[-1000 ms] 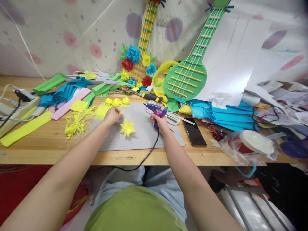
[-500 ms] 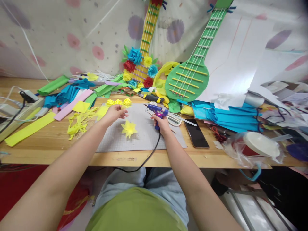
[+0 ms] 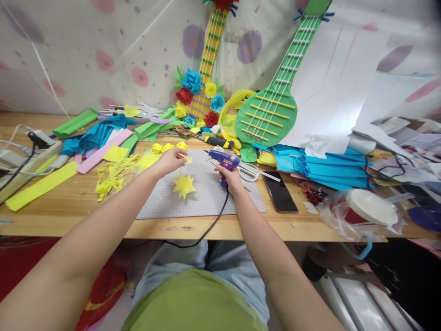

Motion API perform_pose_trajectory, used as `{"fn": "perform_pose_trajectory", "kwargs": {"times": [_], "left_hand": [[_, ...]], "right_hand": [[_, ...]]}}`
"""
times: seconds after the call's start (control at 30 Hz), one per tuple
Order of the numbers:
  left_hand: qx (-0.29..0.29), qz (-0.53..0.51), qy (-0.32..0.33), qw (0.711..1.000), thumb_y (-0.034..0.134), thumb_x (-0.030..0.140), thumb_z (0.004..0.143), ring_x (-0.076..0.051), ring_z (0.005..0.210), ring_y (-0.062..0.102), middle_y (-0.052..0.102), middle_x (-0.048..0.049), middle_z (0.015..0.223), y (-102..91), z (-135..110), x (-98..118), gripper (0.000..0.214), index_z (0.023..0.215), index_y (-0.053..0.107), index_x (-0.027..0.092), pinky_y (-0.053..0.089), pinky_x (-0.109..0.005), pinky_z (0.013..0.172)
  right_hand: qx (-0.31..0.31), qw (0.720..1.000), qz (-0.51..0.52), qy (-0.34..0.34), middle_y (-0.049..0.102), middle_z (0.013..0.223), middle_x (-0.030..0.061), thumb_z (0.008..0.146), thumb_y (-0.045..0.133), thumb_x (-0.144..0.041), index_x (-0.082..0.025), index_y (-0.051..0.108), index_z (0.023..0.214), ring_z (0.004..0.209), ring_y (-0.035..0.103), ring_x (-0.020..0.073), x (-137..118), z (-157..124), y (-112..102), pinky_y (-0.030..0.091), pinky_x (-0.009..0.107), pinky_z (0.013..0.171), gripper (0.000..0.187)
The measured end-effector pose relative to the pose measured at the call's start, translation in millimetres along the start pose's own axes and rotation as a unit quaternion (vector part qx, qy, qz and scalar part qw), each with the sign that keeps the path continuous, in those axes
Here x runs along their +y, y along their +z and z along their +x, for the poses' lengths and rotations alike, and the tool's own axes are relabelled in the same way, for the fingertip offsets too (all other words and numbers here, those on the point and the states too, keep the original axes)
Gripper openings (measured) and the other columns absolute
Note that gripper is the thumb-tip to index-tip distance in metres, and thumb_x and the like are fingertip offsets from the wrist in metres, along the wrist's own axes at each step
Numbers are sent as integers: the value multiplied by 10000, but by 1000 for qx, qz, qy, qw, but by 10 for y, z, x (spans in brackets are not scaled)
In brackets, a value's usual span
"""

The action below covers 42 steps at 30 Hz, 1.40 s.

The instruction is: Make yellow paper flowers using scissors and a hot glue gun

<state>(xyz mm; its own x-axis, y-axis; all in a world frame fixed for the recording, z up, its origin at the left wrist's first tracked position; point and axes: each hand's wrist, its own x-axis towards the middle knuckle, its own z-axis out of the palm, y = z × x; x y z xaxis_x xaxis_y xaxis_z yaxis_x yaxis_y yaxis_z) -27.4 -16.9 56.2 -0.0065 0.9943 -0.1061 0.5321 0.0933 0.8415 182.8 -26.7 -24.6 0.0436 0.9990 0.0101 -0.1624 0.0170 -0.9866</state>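
Note:
My right hand (image 3: 228,178) is wrapped round the grip of a blue hot glue gun (image 3: 225,161), its nozzle pointing left and a clear glue stick (image 3: 267,174) sticking out behind. Between the fingertips of my left hand (image 3: 172,161) is a small yellow paper piece (image 3: 188,159). Below that hand a yellow paper flower (image 3: 184,185) with pointed petals lies on the grey cutting mat (image 3: 155,202). Several small yellow paper roses (image 3: 167,147) sit at the mat's back edge, just beyond the left hand. White-handled scissors (image 3: 248,174) lie partly hidden behind the glue gun.
A black phone (image 3: 280,193) lies right of the mat. Behind stand a green paper lute (image 3: 267,117) and a yellow flowered one (image 3: 208,59). Yellow scraps (image 3: 112,179) and a power strip (image 3: 31,161) are at left, a plastic-wrapped tub (image 3: 370,207) at right. The gun's black cord (image 3: 210,234) hangs over the front edge.
My left hand has shifted slightly right, and the yellow paper piece now shows at its fingertips. The yellow flower appears turned on the mat. My right hand keeps its hold on the glue gun.

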Motion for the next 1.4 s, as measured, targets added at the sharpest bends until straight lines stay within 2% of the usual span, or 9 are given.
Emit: {"fn": "perform_pose_trajectory", "kwargs": {"times": [0.07,0.2,0.47,0.73,1.1,1.4], "left_hand": [[4,29,6,1000,642,184,632,-157,642,614,628,1,641,21,32,-33,256,885,606,174,444,-264,611],[24,97,11,995,641,204,639,-173,671,638,657,-13,703,55,84,-102,278,906,567,185,446,-255,572],[44,73,1,996,627,163,667,-151,648,647,639,5,686,84,98,-125,234,853,488,190,467,-229,539],[50,52,18,997,638,165,655,-153,626,650,607,21,654,98,161,-185,232,835,493,188,463,-231,526],[41,42,27,998,638,144,633,-171,640,654,611,19,621,111,108,-140,226,791,485,190,448,-241,511],[33,80,48,995,613,168,662,-155,640,646,615,17,622,105,106,-153,154,717,472,197,439,-240,536]], "right_hand": [[-17,1000,-19,-5,488,460,-45,599,670,-438,-161,593,659,384,390,59,-15,-17,-1,332,212,394,293],[-42,997,-66,-3,531,506,-32,597,674,-427,-161,589,691,392,405,64,-38,-55,4,334,220,406,294],[-76,984,-160,5,520,504,-33,598,666,-436,-158,603,716,477,445,90,-42,-72,8,360,237,496,308],[-81,984,-156,31,548,560,-21,593,669,-439,-164,619,760,437,411,81,-18,-57,16,335,247,450,326],[-72,986,-148,20,552,565,-21,591,669,-427,-161,621,752,460,433,84,-2,-47,9,342,236,462,314],[-69,987,-141,16,544,560,-21,584,668,-441,-158,603,735,480,443,90,-13,-42,4,357,242,486,328]]}}
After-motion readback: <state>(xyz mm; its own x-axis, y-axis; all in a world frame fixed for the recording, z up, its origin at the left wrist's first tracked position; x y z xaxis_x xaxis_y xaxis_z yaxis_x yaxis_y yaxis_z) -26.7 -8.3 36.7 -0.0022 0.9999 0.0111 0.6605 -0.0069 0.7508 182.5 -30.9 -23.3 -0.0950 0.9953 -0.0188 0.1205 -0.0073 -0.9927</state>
